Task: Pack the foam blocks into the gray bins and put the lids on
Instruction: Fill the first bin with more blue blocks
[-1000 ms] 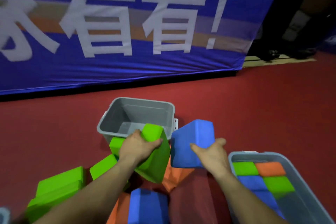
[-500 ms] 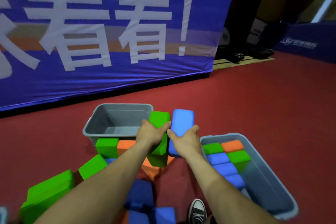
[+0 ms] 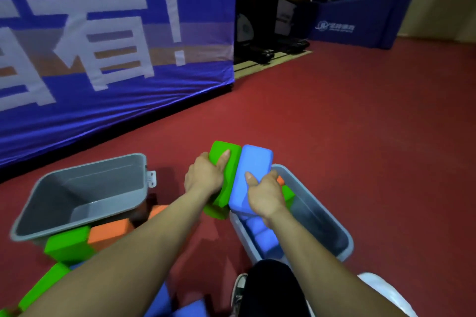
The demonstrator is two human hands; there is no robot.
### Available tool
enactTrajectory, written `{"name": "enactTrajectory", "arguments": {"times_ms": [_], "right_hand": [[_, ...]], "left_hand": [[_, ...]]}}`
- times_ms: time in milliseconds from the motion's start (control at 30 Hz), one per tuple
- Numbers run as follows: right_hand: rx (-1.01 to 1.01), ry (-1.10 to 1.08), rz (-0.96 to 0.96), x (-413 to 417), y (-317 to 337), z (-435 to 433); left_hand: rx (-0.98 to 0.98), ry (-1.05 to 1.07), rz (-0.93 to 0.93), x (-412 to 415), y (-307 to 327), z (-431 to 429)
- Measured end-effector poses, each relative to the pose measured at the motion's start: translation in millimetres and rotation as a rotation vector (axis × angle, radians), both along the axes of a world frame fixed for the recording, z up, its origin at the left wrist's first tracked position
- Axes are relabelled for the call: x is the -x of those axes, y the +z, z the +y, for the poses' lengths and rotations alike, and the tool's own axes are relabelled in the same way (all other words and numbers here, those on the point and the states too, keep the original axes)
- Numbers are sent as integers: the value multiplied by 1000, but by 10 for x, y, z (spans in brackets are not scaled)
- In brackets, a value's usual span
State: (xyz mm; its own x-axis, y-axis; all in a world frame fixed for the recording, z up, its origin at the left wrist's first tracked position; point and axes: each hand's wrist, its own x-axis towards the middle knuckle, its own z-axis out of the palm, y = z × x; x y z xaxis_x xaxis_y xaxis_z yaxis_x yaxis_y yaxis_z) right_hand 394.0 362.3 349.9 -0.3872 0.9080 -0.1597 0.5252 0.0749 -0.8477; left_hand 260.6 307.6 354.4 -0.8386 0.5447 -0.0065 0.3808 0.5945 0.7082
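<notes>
A: Two blocks are held at once. The green block [image 3: 223, 175] is gripped by the left hand [image 3: 203, 180], the blue block [image 3: 251, 177] by the right hand [image 3: 266, 194]. The blocks are pressed face to face, upright, at the near end of the right bin [image 3: 332, 226].

B: Bin contents?

A: Blue, green and orange blocks are seen inside the right bin, mostly hidden behind the right hand. The left bin [image 3: 82, 190] is tipped and looks empty; it is propped on a loose green block [image 3: 68, 243] and an orange block [image 3: 109, 233] on the floor [image 3: 334, 136].

B: Risks?

A: The pair is likely wider than the free slot, so one block could be jammed on the rim or on the blocks already packed. The green block is held over the floor beside the bin edge, not over the bin; if released early, it would be dropped outside. Foam is squashed easily, so a forced fit could be left proud and the lid blocked later.

B: Lids?

A: None can be picked out for certain. More loose blocks are seen at the lower left, so packing is judged far from done.
</notes>
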Motion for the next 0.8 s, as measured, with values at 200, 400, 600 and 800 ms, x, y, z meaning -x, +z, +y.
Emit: {"name": "enactTrajectory", "arguments": {"times_ms": [200, 400, 600, 800], "right_hand": [[60, -156, -44, -481, -214, 840], [82, -317, -62, -909, -535, 1576], [214, -538, 61, -1155, -1086, 1986], [323, -643, 104, -1212, -1980, 2240]], "left_hand": [[11, -196, -17, -373, -265, 1021], [19, -465, -48, -663, -606, 1996], [87, -715, -94, -857, -1230, 2773], [211, -884, -53, -859, -1806, 3211]]}}
